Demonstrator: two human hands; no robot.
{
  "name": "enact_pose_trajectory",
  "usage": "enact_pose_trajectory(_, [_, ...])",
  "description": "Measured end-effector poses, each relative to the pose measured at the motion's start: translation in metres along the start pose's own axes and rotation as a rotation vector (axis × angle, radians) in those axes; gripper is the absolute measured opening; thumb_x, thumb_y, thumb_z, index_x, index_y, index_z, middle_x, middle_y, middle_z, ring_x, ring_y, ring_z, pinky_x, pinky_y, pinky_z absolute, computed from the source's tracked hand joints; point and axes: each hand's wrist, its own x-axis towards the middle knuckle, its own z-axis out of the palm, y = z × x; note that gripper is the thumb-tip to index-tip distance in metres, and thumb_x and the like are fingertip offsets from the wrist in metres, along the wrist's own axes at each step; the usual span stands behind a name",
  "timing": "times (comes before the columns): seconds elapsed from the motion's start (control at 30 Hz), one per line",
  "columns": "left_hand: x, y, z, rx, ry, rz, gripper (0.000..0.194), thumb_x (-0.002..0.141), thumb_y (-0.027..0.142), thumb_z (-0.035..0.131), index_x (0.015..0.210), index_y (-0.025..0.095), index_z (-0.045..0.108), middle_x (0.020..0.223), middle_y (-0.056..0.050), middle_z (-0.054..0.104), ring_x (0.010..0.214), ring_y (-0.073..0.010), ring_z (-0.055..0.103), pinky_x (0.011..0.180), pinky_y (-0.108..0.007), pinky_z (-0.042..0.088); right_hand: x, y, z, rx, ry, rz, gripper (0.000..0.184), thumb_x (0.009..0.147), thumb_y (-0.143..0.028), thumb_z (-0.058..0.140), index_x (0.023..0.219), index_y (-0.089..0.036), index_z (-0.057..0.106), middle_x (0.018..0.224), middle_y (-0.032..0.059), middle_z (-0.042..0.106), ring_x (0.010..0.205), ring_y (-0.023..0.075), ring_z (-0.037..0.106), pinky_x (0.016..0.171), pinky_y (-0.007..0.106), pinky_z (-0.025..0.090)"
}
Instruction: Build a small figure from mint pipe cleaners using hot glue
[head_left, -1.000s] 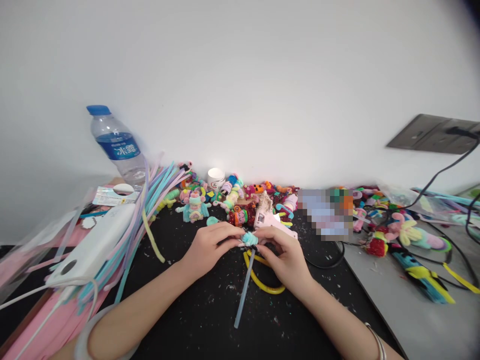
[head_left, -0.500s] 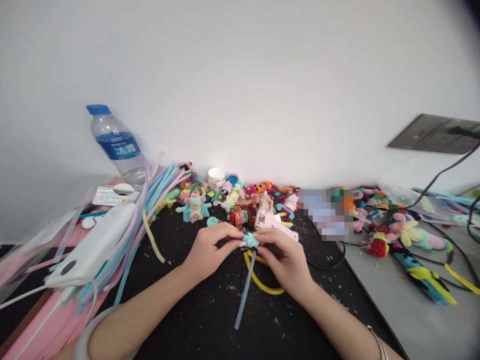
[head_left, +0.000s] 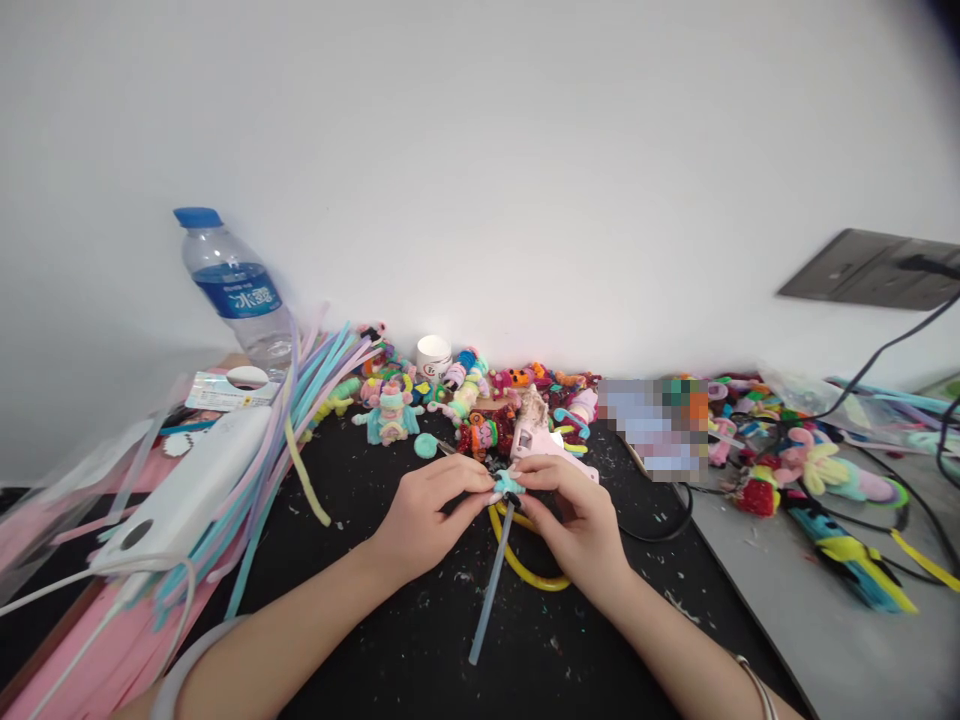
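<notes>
Since the picture 1 second earlier, both hands have shifted slightly lower, and the small round teal fuzzy disc (head_left: 426, 446) behind them is now uncovered. The left hand (head_left: 424, 505) and right hand (head_left: 571, 510) are brought together, fingertips pinched on a small teal fuzzy pipe-cleaner piece (head_left: 508, 484) held just above the black surface (head_left: 420, 640). From that piece a pale blue-grey pipe-cleaner stem (head_left: 489, 592) is seen trailing down toward the viewer, its lower end resting on the surface.

By judgement, the small piece could slip from so light a pinch, or its winding could loosen if the stem were tugged. The yellow loop of cord (head_left: 525, 565) lying under the right hand could be snagged by the stem. The pink glue gun (head_left: 541, 445) lies just behind the right fingers; a hot nozzle, if it is on, could be brushed.

Room is judged open only toward the viewer. Behind, a row of small colourful pipe-cleaner figures (head_left: 465, 395) is crowded against the wall. To the left, a sheaf of pastel pipe-cleaner stems (head_left: 300, 420) is spread; to the right, the black surface ends at a grey one, crossed by a black cable (head_left: 660, 525).
</notes>
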Motion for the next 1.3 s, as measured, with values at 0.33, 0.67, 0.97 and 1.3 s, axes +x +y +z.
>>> enact_pose_trajectory(0.33, [-0.0022,-0.0022,0.0013,0.043,-0.004,0.034,0.010,0.076,0.004,0.058,0.079,0.013,0.063,0.081,-0.007,0.065,0.078,-0.0133,0.062,0.072,-0.023,0.050,0.0007,0.0016,0.0013,0.027,0.008,0.014,0.018,0.078,-0.006,0.058,0.087,-0.022,0.060,0.094,0.0048,0.062,0.090,0.0180,0.059,0.080,0.033,0.047])
enact_pose_trajectory(0.67, [-0.0050,-0.0038,0.0009,0.072,-0.035,0.077,0.015,0.077,0.003,0.056,0.083,0.015,0.061,0.085,-0.007,0.064,0.081,-0.0138,0.060,0.075,-0.024,0.049,-0.0024,0.0018,0.0060,0.113,0.016,0.075,0.016,0.078,-0.007,0.056,0.087,-0.021,0.055,0.095,0.0056,0.057,0.091,0.0187,0.057,0.081,0.034,0.046])
enact_pose_trajectory(0.97, [-0.0034,0.0040,0.0016,-0.022,-0.039,-0.166,0.012,0.078,0.014,0.057,0.089,0.017,0.055,0.082,-0.004,0.064,0.076,-0.0142,0.062,0.071,-0.025,0.051,-0.0021,0.0015,0.0053,0.079,0.029,0.065,0.015,0.079,-0.009,0.055,0.087,-0.021,0.056,0.095,0.0059,0.058,0.090,0.0189,0.058,0.079,0.035,0.047])
enact_pose_trajectory(1.3, [-0.0002,-0.0002,0.0002,0.049,-0.181,-0.245,0.009,0.083,0.019,0.050,0.092,0.018,0.052,0.076,-0.001,0.057,0.066,-0.0127,0.053,0.063,-0.024,0.044,-0.0018,-0.0007,0.0038,-0.030,0.014,-0.002,0.017,0.078,-0.007,0.056,0.087,-0.021,0.058,0.095,0.0059,0.059,0.088,0.0184,0.059,0.078,0.033,0.047])
